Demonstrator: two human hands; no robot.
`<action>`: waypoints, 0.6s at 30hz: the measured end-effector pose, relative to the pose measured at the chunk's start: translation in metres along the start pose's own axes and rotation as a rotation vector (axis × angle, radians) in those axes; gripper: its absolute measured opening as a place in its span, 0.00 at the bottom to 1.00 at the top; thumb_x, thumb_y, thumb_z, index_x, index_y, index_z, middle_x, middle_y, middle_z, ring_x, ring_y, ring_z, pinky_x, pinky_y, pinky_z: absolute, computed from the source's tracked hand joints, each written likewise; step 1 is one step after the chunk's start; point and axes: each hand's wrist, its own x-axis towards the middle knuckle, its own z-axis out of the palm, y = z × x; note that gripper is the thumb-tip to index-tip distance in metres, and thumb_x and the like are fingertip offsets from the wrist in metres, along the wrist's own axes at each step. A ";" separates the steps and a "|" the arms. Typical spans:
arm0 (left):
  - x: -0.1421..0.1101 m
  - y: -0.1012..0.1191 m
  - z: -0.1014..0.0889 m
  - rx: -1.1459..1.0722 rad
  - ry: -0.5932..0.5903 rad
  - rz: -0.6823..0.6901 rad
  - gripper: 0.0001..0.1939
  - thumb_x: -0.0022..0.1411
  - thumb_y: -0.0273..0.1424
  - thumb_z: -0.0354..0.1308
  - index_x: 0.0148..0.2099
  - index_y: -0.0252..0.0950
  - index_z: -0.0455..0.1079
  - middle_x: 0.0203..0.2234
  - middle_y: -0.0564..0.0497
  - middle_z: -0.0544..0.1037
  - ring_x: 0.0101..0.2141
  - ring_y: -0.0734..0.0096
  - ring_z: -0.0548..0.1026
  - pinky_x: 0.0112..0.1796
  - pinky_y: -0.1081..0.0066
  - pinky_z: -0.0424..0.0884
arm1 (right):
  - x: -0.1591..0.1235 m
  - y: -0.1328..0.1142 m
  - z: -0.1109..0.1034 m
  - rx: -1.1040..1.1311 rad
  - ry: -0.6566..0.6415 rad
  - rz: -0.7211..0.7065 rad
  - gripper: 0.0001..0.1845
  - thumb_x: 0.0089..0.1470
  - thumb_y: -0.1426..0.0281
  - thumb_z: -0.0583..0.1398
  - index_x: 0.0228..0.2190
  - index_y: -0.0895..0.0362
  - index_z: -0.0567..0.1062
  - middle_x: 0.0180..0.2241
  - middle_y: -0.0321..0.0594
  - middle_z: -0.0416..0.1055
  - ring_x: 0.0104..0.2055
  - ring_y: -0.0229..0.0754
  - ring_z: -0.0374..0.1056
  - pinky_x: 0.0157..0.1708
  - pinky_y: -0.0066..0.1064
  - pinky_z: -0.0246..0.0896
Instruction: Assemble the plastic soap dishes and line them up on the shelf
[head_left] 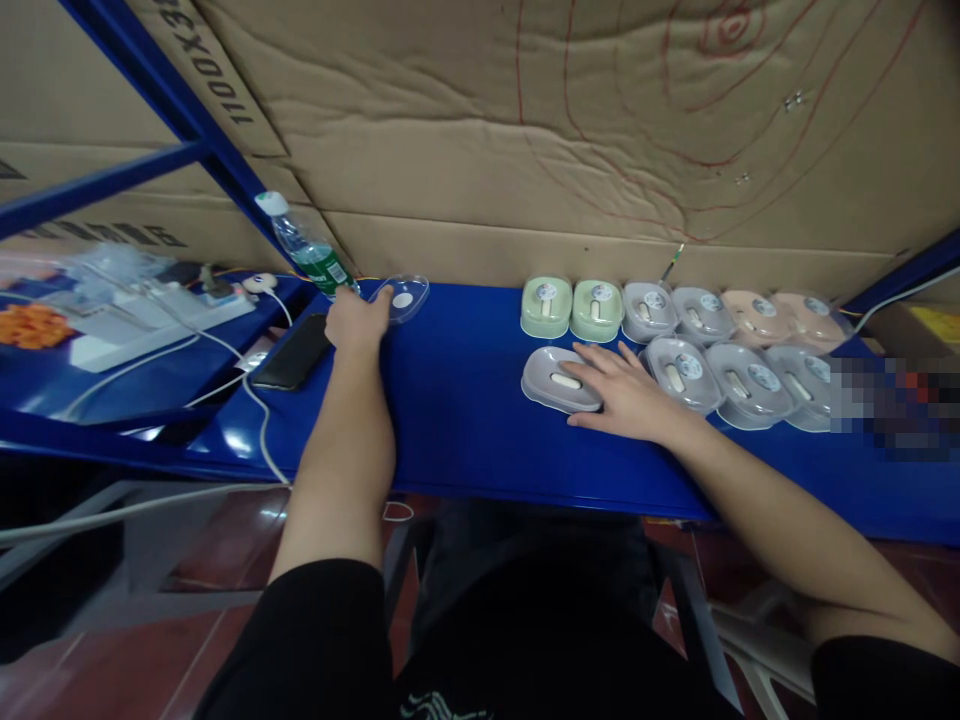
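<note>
My left hand (358, 320) is at the back left of the blue table, fingers curled and thumb on the edge of a clear plastic lid (409, 298) with a round white sticker. Beside that hand stands a clear bottle (319, 255) with a green label. My right hand (619, 392) lies with fingers spread on the right side of a grey plastic box (549, 378). A white oblong piece (565, 381) shows on this box, and no round sticker is visible there. My right fingers cover the box's right edge.
Light green boxes (546, 308), grey boxes (682, 375) and pinkish boxes (757, 318) with clear lids stand in two rows at the right. A black phone (294, 352) lies at the left, near white cables (262, 420) and a power strip (161, 325). Cardboard (450, 180) walls the back.
</note>
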 end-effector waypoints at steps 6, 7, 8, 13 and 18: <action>-0.009 0.009 0.006 0.045 -0.131 0.244 0.30 0.60 0.53 0.69 0.53 0.34 0.77 0.47 0.42 0.83 0.56 0.43 0.78 0.58 0.49 0.70 | 0.003 0.002 0.004 0.047 0.029 0.001 0.45 0.59 0.47 0.70 0.69 0.52 0.69 0.74 0.56 0.61 0.75 0.66 0.60 0.73 0.69 0.52; -0.008 0.008 0.008 0.077 -0.180 0.230 0.29 0.61 0.53 0.69 0.51 0.33 0.78 0.46 0.44 0.83 0.56 0.45 0.78 0.57 0.51 0.70 | 0.003 0.003 0.004 0.064 0.040 -0.002 0.45 0.59 0.46 0.70 0.69 0.53 0.70 0.74 0.58 0.61 0.75 0.65 0.60 0.73 0.67 0.53; -0.007 0.007 0.010 0.107 -0.206 0.203 0.27 0.62 0.52 0.68 0.49 0.33 0.79 0.45 0.45 0.83 0.56 0.47 0.79 0.57 0.52 0.70 | 0.003 0.003 0.004 0.079 0.048 -0.008 0.45 0.59 0.46 0.69 0.68 0.55 0.71 0.73 0.58 0.62 0.75 0.65 0.60 0.73 0.65 0.54; 0.002 0.001 0.019 0.142 -0.098 0.080 0.11 0.61 0.41 0.69 0.38 0.40 0.79 0.47 0.38 0.85 0.53 0.42 0.81 0.53 0.50 0.75 | 0.003 0.003 0.003 0.114 0.020 -0.047 0.40 0.59 0.47 0.70 0.65 0.54 0.75 0.75 0.55 0.60 0.75 0.66 0.60 0.73 0.66 0.54; 0.005 -0.001 0.021 0.071 -0.062 0.043 0.10 0.64 0.39 0.66 0.43 0.40 0.80 0.50 0.36 0.84 0.55 0.38 0.80 0.54 0.47 0.75 | 0.004 0.005 0.003 0.122 -0.026 -0.062 0.42 0.58 0.49 0.71 0.67 0.54 0.73 0.77 0.52 0.55 0.76 0.66 0.58 0.73 0.64 0.57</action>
